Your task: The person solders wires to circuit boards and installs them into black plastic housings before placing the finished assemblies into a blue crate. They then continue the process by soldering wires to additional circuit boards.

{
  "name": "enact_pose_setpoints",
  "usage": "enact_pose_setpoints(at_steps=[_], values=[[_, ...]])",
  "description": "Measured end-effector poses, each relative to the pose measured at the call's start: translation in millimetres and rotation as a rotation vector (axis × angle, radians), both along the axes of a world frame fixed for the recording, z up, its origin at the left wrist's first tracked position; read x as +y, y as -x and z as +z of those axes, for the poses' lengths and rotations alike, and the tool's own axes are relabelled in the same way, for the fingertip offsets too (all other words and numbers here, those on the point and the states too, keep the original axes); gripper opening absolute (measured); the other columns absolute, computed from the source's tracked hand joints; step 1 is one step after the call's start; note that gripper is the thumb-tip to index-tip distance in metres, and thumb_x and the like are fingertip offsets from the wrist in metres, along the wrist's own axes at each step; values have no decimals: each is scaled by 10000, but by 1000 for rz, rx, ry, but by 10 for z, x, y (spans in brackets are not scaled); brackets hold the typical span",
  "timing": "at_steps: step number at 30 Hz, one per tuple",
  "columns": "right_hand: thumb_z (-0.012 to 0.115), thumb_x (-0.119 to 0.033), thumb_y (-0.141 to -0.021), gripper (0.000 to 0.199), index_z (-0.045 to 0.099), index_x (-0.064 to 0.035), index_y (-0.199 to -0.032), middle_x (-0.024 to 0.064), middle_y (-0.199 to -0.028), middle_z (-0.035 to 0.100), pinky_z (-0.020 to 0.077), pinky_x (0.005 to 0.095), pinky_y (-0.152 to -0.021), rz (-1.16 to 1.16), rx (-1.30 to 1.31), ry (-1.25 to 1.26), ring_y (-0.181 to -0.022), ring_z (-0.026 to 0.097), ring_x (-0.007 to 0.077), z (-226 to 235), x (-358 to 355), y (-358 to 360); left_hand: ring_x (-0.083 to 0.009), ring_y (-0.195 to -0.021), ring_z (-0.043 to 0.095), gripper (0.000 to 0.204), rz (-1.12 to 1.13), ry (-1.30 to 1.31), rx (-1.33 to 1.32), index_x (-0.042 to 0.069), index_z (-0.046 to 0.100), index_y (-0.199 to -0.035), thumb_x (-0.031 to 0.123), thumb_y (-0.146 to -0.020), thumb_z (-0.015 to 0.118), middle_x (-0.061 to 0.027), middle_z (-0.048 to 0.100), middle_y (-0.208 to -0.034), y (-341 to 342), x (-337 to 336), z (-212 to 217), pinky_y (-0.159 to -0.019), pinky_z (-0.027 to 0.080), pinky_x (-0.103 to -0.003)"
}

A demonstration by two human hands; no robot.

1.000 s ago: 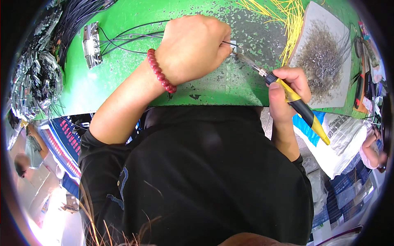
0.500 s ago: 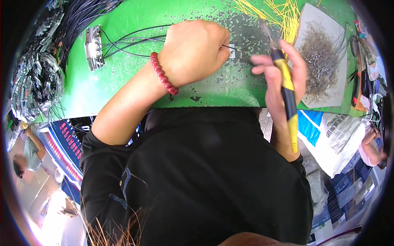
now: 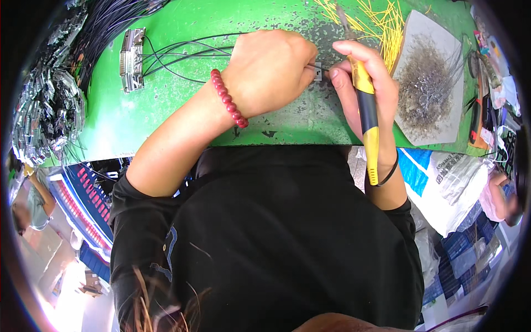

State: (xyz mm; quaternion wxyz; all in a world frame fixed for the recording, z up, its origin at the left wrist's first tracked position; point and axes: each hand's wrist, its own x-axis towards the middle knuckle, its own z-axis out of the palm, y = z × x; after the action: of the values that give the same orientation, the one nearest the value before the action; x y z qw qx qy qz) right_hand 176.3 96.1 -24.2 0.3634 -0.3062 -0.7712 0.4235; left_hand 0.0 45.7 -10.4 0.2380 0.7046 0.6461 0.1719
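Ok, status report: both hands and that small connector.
Left hand pinching small grey connector on green bench. Right hand gripping yellow-black tool, thumb at connector. Black wires lead off left; nothing blocking.

L hand (image 3: 271, 69) curled over a small grey connector (image 3: 316, 72) on the green bench (image 3: 166, 110), black wires (image 3: 182, 52) running off to a metal plug (image 3: 131, 60). R hand (image 3: 362, 83) grips a yellow-black tool (image 3: 366, 110), thumb touching the connector. Grey board (image 3: 431, 83) w/ wire scraps just right.
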Motion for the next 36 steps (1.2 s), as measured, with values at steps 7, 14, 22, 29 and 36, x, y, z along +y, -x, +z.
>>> enact_pose_setpoints(at_steps=[7,14,22,29,36], values=[[638,76,-804,359,624,-102,-1116,30,-798,603,462,216,-615,6,-48,76,-649,573,86,-41,-17,0,-326,-750,632,117,-21,-35,-34,55,636,-793,171,-781,648,-96,644,-790,1,-6,2,-649,494,-424],[662,51,-788,366,624,-125,-1106,42,-775,590,452,228,-587,27,-32,87,-609,564,107,-132,2,-13,-347,-727,625,123,-8,-62,-119,56,614,-845,170,-809,644,-126,639,-771,-8,-48,48,-632,486,-425],[658,111,-771,369,619,-64,-1093,87,-922,672,530,235,-663,-36,68,-25,-787,704,143,-111,-49,-66,-359,-703,613,117,22,-44,-75,67,614,-846,184,-837,616,-149,620,-728,-11,-56,54,-615,476,-432],[636,113,-781,387,606,-74,-1119,72,-889,661,523,239,-665,-31,70,68,-770,696,140,-89,-32,-8,-358,-695,611,107,14,-76,-89,63,613,-838,169,-827,609,-149,618,-723,-19,-53,28,-611,473,-435],[613,98,-787,379,605,-80,-1122,57,-833,656,516,239,-667,-35,63,73,-731,677,130,-93,-37,9,-349,-681,614,92,30,-72,-85,64,607,-825,154,-812,616,-137,620,-711,-21,-79,0,-602,474,-432]])
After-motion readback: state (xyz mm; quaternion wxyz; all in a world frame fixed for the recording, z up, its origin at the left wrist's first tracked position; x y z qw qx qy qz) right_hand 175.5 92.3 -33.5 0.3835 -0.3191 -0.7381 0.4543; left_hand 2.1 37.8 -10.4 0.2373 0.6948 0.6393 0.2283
